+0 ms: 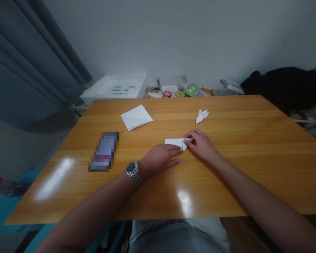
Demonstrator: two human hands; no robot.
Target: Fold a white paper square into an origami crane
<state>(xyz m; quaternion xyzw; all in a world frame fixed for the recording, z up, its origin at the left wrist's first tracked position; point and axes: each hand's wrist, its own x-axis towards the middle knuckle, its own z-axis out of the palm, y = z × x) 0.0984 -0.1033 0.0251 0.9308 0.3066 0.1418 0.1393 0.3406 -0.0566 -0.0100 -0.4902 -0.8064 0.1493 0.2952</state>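
A partly folded white paper [175, 142] lies flat in the middle of the wooden table [226, 175]. My left hand [160, 158], with a metal watch on its wrist, rests on the table with its fingertips pressing the paper's near edge. My right hand [201, 142] has its fingers curled and pinches the paper's right end. A finished small white paper figure [201, 115] stands further back on the table, apart from both hands.
A stack of white paper squares [136, 117] lies at the back left of the table, and a blurred phone [104, 151] lies left of my hands. Behind the table are a white tray [114, 88], small clutter, a dark bag [284, 86] and a grey curtain.
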